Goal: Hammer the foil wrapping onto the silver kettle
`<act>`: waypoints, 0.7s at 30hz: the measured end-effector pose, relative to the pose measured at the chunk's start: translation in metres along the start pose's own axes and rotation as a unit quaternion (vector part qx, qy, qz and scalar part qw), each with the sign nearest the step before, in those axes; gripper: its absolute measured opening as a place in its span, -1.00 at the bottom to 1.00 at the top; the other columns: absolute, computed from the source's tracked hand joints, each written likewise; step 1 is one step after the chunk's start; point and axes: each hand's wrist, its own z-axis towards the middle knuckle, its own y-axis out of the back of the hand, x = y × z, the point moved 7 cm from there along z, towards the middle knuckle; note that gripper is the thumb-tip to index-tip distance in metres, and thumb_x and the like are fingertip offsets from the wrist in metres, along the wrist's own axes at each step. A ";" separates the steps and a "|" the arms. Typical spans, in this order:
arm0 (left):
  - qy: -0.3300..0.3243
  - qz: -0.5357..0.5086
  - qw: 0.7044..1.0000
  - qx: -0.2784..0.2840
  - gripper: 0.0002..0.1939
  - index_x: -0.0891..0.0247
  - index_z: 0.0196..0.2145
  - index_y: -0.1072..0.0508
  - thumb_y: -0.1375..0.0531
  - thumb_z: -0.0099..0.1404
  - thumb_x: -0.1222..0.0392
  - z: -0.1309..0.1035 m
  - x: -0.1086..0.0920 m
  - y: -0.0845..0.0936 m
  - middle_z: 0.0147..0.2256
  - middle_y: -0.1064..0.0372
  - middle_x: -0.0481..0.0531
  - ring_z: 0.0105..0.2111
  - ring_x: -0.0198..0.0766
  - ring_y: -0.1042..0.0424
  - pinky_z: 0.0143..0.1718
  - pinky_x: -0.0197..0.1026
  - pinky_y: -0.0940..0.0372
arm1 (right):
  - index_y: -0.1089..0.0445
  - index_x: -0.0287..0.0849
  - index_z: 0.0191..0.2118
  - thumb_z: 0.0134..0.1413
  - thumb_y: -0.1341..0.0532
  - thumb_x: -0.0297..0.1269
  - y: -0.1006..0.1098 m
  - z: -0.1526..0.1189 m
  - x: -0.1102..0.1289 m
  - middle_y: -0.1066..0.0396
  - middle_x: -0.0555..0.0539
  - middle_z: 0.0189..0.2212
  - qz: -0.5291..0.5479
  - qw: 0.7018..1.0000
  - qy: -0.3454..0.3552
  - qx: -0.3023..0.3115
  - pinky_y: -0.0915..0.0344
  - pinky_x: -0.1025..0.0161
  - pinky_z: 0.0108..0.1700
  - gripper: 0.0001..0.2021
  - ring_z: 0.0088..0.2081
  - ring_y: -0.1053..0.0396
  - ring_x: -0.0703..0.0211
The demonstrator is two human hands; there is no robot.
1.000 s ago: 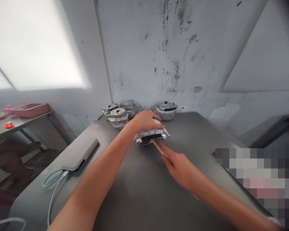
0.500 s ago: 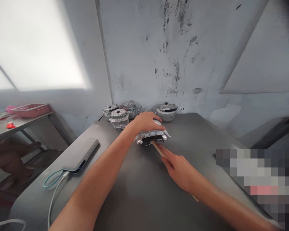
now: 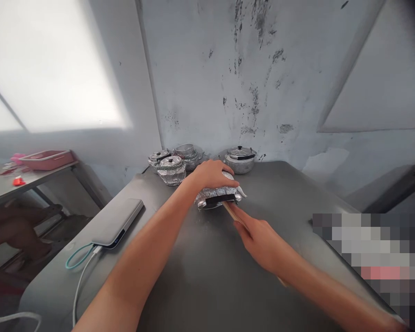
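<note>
My left hand (image 3: 213,174) is wrapped over a small foil-covered pot (image 3: 217,192), which is tilted on its side above the grey table (image 3: 200,276). The pot has a black handle grip (image 3: 221,199) along its near side. My right hand (image 3: 254,230) is closed round a thin wooden stick (image 3: 231,211). The stick's far end reaches to the pot's opening, and its tip is hidden there. A pale, curved piece (image 3: 241,191) sticks out at the pot's right side.
Small lidded pots (image 3: 172,169) and a wire-bound pot (image 3: 187,154) stand at the back left; another lidded pot (image 3: 240,159) is behind my hands. A power bank (image 3: 119,221) with cables lies left. A pink basket (image 3: 48,159) sits on a side table.
The stick's far end has shifted slightly right along the pot's edge, together with my right hand. My left hand keeps its hold on the pot.
</note>
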 end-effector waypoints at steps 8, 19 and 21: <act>-0.001 -0.008 1.000 0.002 -0.47 -0.07 -0.03 -0.55 -0.21 0.12 -0.33 0.002 0.005 -0.001 -0.12 -0.53 -0.10 -0.15 -0.06 -0.47 -0.13 -0.16 -0.33 | 0.08 0.13 0.41 0.33 0.09 -0.25 -0.006 0.000 -0.008 -0.30 0.08 -0.56 -0.004 1.000 -0.009 0.004 -0.10 0.34 -0.43 -0.43 -0.58 -0.22 0.24; 0.002 -0.017 1.000 -0.001 -0.47 -0.03 -0.04 -0.56 -0.23 0.10 -0.29 0.002 0.005 -0.001 -0.14 -0.54 -0.09 -0.17 -0.09 -0.48 -0.15 -0.19 -0.31 | 0.09 0.16 0.41 0.32 0.10 -0.25 -0.009 0.002 -0.011 -0.32 0.07 -0.56 -0.009 1.000 -0.019 0.007 -0.11 0.33 -0.44 -0.43 -0.57 -0.24 0.22; 0.002 -0.018 1.000 -0.003 -0.48 -0.03 -0.04 -0.57 -0.23 0.10 -0.28 0.002 0.005 0.000 -0.13 -0.54 -0.10 -0.17 -0.09 -0.48 -0.14 -0.19 -0.31 | 0.09 0.20 0.41 0.32 0.10 -0.26 -0.009 0.002 -0.010 -0.34 0.07 -0.55 -0.015 1.000 -0.018 0.011 -0.12 0.31 -0.43 -0.42 -0.56 -0.26 0.21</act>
